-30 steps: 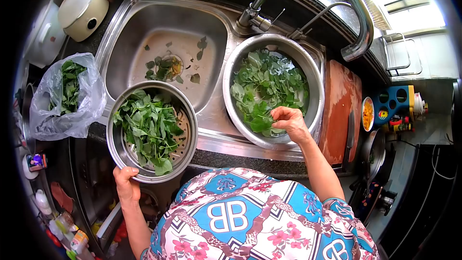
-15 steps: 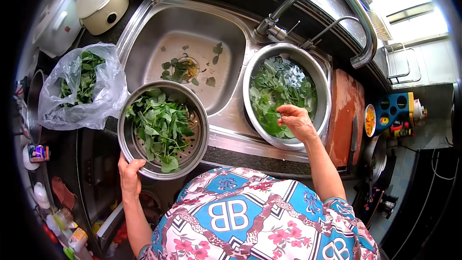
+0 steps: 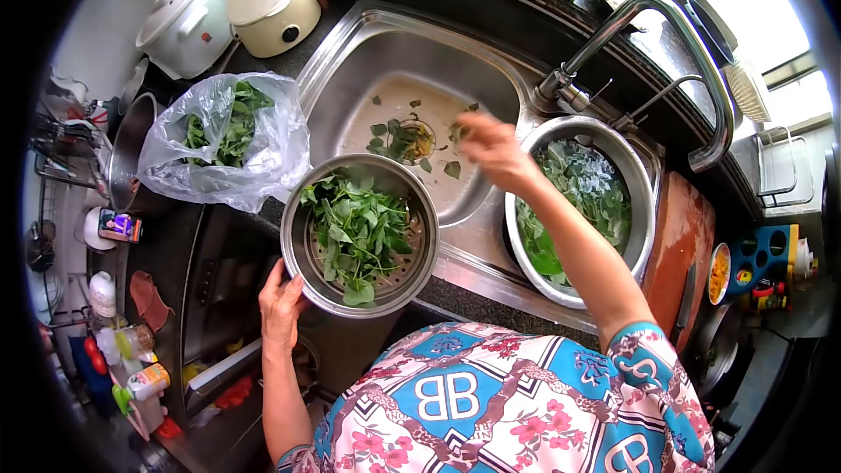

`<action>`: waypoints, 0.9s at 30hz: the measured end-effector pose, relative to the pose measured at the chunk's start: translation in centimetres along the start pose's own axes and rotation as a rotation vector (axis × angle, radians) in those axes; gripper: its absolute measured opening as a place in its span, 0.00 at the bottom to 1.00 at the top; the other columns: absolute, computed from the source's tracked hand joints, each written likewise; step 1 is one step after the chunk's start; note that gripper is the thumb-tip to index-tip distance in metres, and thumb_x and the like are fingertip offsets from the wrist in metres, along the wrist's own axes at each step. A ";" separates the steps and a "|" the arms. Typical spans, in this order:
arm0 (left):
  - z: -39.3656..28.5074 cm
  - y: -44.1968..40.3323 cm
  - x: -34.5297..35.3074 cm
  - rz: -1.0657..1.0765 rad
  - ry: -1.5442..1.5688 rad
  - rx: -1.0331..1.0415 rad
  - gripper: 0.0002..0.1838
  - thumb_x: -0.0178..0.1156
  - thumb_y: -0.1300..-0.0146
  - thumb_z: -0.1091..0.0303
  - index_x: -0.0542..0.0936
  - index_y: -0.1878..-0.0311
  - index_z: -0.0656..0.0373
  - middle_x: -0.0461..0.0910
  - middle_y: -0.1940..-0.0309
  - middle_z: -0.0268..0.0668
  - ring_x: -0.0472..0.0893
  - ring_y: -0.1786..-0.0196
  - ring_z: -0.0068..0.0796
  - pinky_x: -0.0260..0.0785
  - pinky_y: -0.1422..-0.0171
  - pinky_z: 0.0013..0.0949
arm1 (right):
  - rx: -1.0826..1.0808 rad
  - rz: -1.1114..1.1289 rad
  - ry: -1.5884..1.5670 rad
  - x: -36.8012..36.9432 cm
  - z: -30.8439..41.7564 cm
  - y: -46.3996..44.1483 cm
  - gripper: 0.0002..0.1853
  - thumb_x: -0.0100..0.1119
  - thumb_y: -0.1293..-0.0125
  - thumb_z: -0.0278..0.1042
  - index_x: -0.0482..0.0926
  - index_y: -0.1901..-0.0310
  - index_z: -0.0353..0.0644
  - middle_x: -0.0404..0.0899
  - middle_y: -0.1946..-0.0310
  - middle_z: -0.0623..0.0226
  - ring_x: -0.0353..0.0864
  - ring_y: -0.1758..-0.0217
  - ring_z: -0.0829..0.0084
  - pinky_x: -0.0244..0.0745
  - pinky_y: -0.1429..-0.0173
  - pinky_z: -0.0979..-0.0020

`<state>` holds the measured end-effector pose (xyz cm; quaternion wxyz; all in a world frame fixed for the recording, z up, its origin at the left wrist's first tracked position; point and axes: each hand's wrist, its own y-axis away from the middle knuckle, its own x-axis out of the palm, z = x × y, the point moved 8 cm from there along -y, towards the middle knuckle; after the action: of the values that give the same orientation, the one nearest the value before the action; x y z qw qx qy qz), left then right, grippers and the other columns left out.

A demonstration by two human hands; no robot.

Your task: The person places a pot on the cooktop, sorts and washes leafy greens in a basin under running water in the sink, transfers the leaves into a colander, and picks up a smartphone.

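Note:
My left hand (image 3: 280,307) grips the rim of a steel strainer bowl (image 3: 427,254), tilted slightly at the counter's front edge. Leafy greens (image 3: 355,232) lie in it over the perforated bottom. My right hand (image 3: 492,151) is over the right side of the sink basin (image 3: 377,92), blurred, fingers pressed together; whatever it may hold is too smeared to make out. Loose leaves (image 3: 399,138) lie around the drain below. Right of the basin, a large metal bowl (image 3: 646,236) holds water and floating greens (image 3: 583,197), partly behind my right forearm.
A plastic bag of greens (image 3: 263,153) sits left of the sink, with two lidded pots (image 3: 273,9) behind. The faucet (image 3: 711,88) arches over the back right. A reddish cutting board (image 3: 681,241) with a knife (image 3: 686,298) lies right of the large bowl.
My right hand has moved from the large bowl's greens leftward and away from me, over the basin. The view has shifted; my left hand still grips the strainer bowl.

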<state>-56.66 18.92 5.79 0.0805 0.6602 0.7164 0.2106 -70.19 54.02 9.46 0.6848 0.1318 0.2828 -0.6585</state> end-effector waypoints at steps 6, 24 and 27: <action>-6.8 3.5 -3.3 -0.216 -0.088 0.215 0.19 0.55 0.36 0.68 0.68 0.44 0.66 0.78 0.63 0.44 0.81 0.64 0.33 0.75 0.61 0.31 | 0.118 -0.016 0.037 0.4 -4.8 2.2 0.16 0.56 0.44 0.27 0.74 0.54 0.33 0.79 0.61 0.54 0.80 0.58 0.66 0.73 0.51 0.70; -10.5 -5.0 28.4 0.456 -0.775 0.943 0.19 0.62 0.54 0.73 0.77 0.55 0.61 0.80 0.65 0.41 0.80 0.59 0.38 0.73 0.55 0.35 | 0.364 -0.234 -0.211 -10.3 -4.9 17.5 0.07 0.52 0.40 0.26 0.76 0.60 0.39 0.77 0.69 0.70 0.77 0.72 0.80 0.68 0.74 0.81; -13.2 -2.8 25.3 0.366 -0.600 1.165 0.14 0.60 0.50 0.75 0.77 0.58 0.66 0.80 0.69 0.45 0.79 0.69 0.38 0.72 0.60 0.33 | 0.365 -0.179 -0.127 -9.4 -5.7 17.3 0.06 0.52 0.39 0.27 0.75 0.61 0.39 0.76 0.70 0.70 0.76 0.74 0.81 0.67 0.76 0.82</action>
<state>-67.34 41.01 20.61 -0.1299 0.7363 0.5362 -0.3918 -54.30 66.66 6.81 0.6049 0.1864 0.1257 -0.7639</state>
